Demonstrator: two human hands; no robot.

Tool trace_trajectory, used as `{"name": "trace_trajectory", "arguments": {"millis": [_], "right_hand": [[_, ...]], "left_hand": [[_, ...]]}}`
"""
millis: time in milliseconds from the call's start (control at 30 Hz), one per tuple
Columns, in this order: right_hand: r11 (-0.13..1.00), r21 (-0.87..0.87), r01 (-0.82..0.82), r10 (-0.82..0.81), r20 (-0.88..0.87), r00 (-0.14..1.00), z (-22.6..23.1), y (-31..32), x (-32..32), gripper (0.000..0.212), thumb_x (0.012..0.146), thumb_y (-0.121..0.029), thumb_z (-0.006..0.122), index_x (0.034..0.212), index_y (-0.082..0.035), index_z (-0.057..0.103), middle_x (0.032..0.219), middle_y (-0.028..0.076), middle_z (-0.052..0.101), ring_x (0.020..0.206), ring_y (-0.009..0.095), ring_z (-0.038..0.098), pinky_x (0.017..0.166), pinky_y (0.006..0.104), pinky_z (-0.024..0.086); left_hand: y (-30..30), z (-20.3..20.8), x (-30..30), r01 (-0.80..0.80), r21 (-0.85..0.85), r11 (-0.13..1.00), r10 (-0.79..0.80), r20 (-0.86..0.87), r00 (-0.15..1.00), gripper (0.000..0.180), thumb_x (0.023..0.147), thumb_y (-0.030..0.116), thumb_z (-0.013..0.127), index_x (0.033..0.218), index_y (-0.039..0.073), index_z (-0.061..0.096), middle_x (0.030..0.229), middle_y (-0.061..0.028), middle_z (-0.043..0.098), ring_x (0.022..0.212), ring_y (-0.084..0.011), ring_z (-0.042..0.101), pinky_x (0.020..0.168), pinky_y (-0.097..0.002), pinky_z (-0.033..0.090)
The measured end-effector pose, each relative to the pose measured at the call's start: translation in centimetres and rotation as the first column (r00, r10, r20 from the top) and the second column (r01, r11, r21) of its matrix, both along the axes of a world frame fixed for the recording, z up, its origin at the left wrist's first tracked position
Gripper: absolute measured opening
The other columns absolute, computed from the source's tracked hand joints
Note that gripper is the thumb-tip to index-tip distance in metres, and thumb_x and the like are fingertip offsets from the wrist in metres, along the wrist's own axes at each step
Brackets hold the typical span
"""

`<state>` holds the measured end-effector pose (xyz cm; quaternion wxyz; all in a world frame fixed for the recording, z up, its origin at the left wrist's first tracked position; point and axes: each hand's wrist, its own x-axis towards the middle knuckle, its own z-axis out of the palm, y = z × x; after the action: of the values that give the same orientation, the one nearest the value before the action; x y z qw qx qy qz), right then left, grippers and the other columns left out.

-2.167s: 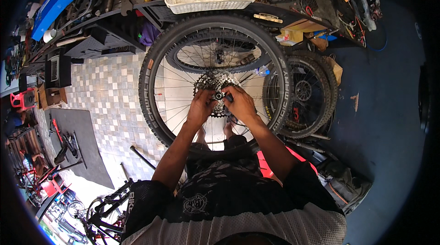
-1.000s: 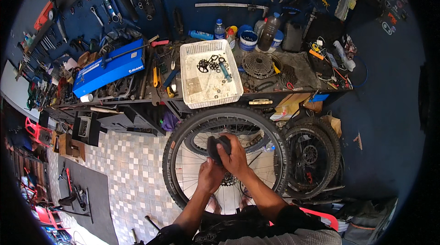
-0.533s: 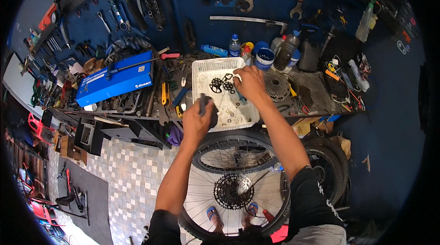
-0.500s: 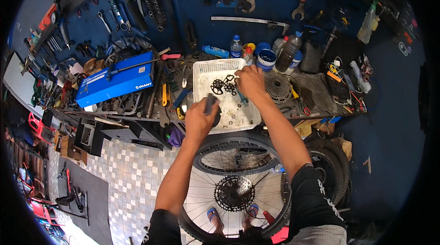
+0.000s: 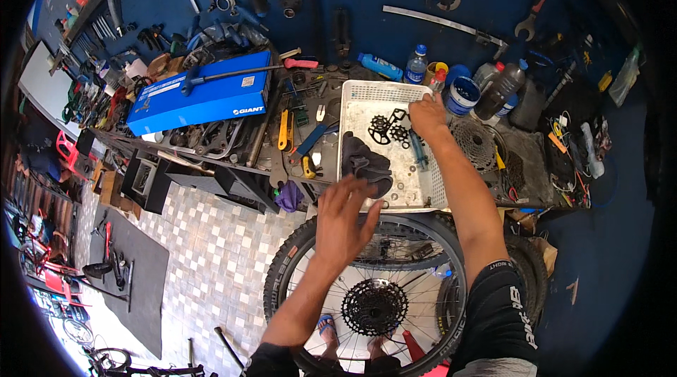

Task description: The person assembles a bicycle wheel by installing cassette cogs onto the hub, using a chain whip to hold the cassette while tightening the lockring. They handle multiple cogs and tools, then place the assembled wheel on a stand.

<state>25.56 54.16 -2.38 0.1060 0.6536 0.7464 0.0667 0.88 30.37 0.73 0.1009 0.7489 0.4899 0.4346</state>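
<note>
My left hand [image 5: 345, 218] is open, fingers spread, just off the near left corner of a white plastic basket [image 5: 437, 186]. A dark crumpled rag [image 5: 364, 164] lies inside the basket, just beyond those fingers. At the basket's far right corner, my right hand [image 5: 428, 117] has its fingers closed over the rim; the fingertips are partly hidden. On the basket floor sits a black rear derailleur cage [image 5: 397, 117] with toothed pulley wheels [image 5: 381, 130]. A teal-coloured slim part [image 5: 418, 150] lies close by, and several small washers are scattered near the front.
A bike wheel with a black cassette [image 5: 374, 306] stands against me below the bench. A blue box [image 5: 197, 95] with a long hammer-like tool on it lies left. Bottles [image 5: 416, 64], an open blue tub [image 5: 462, 95] and a grey cassette [image 5: 474, 144] stand right.
My left hand has let go of the dark rag and drawn back toward me, opening. The rag now lies in the basket. My right hand stays at the far right corner; the whole view has shifted.
</note>
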Motion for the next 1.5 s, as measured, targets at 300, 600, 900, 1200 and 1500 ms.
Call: {"name": "trace_trajectory", "arguments": {"millis": [300, 600, 900, 1200, 1500], "right_hand": [[0.998, 0.037, -0.044, 0.043, 0.014, 0.999, -0.2, -1.2, -0.2, 0.026, 0.094, -0.006, 0.059, 0.111, -0.008, 0.078, 0.128, 0.01, 0.072, 0.135, 0.027, 0.053, 0.124, 0.0509, 0.021], [0.961, 0.244, -0.133, 0.129, 0.029, 0.991, -0.2, -2.5, 0.6, 0.02, 0.083, -0.018, 0.075, 0.098, -0.007, 0.08, 0.109, 0.012, 0.073, 0.118, 0.03, 0.058, 0.114, 0.0504, 0.034], [0.819, 0.556, 0.145, 0.317, -0.647, 0.694, 6.2, -10.3, 3.7, 0.018, 0.084, -0.021, 0.075, 0.092, -0.006, 0.072, 0.104, 0.014, 0.069, 0.108, 0.036, 0.059, 0.095, 0.0486, 0.044], [0.937, 0.169, 0.305, 0.136, -0.982, 0.129, 4.1, -24.8, 12.2, 0.018, 0.091, -0.007, 0.073, 0.097, 0.0, 0.058, 0.109, 0.009, 0.065, 0.1, 0.014, 0.064, 0.086, 0.0303, 0.051], [0.942, -0.05, 0.332, -0.072, -0.996, 0.056, -3.5, -36.4, 11.3, 0.019, 0.087, -0.002, 0.078, 0.094, -0.001, 0.06, 0.106, 0.009, 0.07, 0.093, 0.014, 0.069, 0.076, 0.0297, 0.055]], "left_hand": [[-5.9, -3.5, 0.1, -0.136, -0.061, 0.989, 0.132, -0.07, 0.989, 0.056, 0.081, 0.011, 0.085, 0.131, 0.01, 0.063, 0.146, -0.0248, 0.044, 0.129, -0.0458, 0.051, 0.109, -0.0493, 0.042], [-1.2, -7.7, 0.6, -0.137, -0.32, 0.937, 0.163, 0.054, 0.985, 0.047, 0.078, 0.014, 0.089, 0.114, 0.008, 0.058, 0.144, -0.0333, 0.043, 0.125, -0.053, 0.055, 0.092, -0.0538, 0.054], [3.0, -6.2, -5.3, -0.139, -0.046, 0.989, 0.144, 0.126, 0.982, 0.042, 0.077, 0.008, 0.088, 0.11, 0.002, 0.064, 0.107, -0.0216, 0.066, 0.098, -0.0421, 0.067, 0.082, -0.0468, 0.054], [12.0, -5.3, -12.7, -0.183, -0.16, 0.97, 0.207, 0.148, 0.967, 0.039, 0.076, 0.008, 0.088, 0.098, -0.001, 0.057, 0.093, -0.0215, 0.064, 0.088, -0.0403, 0.064, 0.081, -0.043, 0.051], [16.1, -8.3, -15.8, -0.25, -0.267, 0.931, 0.271, 0.046, 0.962, 0.047, 0.077, 0.007, 0.087, 0.114, 0.004, 0.059, 0.114, -0.0185, 0.064, 0.105, -0.0389, 0.063, 0.09, -0.0448, 0.05]]}}
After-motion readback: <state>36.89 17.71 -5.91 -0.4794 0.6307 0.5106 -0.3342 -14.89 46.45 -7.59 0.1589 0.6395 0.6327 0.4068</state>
